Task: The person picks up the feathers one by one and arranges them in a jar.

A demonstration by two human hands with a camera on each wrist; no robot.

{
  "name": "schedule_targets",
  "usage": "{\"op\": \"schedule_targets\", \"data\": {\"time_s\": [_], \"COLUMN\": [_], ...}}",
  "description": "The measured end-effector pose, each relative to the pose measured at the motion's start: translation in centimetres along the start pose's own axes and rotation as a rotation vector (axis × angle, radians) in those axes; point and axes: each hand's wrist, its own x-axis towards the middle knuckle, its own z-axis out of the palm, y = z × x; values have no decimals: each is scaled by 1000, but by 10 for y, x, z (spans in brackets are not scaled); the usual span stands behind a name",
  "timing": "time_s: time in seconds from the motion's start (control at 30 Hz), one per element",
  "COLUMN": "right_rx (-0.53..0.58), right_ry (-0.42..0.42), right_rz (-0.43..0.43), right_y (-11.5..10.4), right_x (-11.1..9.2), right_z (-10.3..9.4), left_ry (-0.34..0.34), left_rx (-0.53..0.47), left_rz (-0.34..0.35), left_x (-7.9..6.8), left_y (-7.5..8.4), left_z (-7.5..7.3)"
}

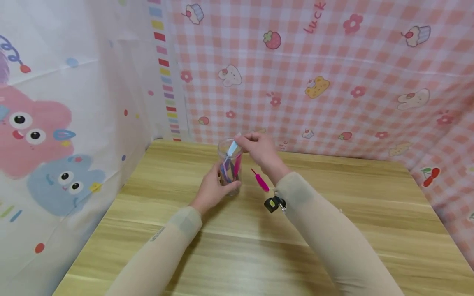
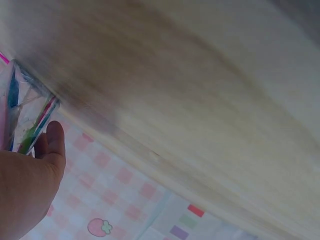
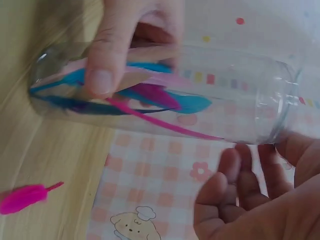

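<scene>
A clear glass jar (image 1: 231, 189) stands near the table's back edge, holding several pink, blue and purple feathers (image 3: 150, 95). My left hand (image 1: 214, 187) grips its lower body, thumb in front and fingers behind; the right wrist view shows the thumb pressed on the glass. At the jar's mouth, my right hand (image 1: 261, 151) pinches the upper end of a pale blue feather (image 1: 232, 149) that slants into the opening. In the right wrist view, the right fingers (image 3: 250, 175) are bent beside the rim. A bright pink feather (image 1: 262, 183) lies on the table to the right of the jar.
The wood-grain table (image 1: 229, 255) meets a pink checked cloth wall (image 1: 296, 115) just behind the jar. To the left hangs a white cloth with cartoon figures (image 1: 48, 156). A small black device (image 1: 273, 204) is worn on the right wrist.
</scene>
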Motion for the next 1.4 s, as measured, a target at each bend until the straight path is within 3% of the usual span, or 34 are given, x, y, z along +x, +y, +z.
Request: {"op": "schedule_targets", "data": {"time_s": [0.2, 0.3, 0.5, 0.57, 0.63, 0.8, 0.87, 0.93, 1.07, 1.2, 1.4], "right_rx": [205, 218, -20, -115, -242, -719, -836, -891, -895, -900, -917], "right_ry": [228, 294, 125, 101, 74, -79, -111, -117, -161, -206, -191], "right_rz": [-116, -201, -288, -275, -210, 48, 70, 30, -56, -77, -96], "right_y": [-7, -9, -4, 7, 26, 91, 111, 122, 128, 125, 128], "right_x": [4, 2, -8, -4, 4, 15, 16, 16, 14, 10, 4], "right_z": [-10, -16, -22, -26, -31, -35, -33, -30, -24, -20, -22], "left_ry": [11, 5, 13, 15, 19, 19, 14, 13, 21, 27, 35], "left_rx": [8, 13, 7, 6, 6, 11, 10, 10, 16, 8, 14], "left_rz": [-18, -25, -25, -22, -23, -42, -40, -35, -45, -54, -41], "left_x": [-1, -1, 1, 2, 2, 1, 1, 0, 0, -1, -1], "left_y": [1, 1, 2, 3, 4, 3, 3, 3, 3, 3, 4], "left_z": [1, 2, 0, 0, 0, 1, 1, 2, 4, 5, 5]}}
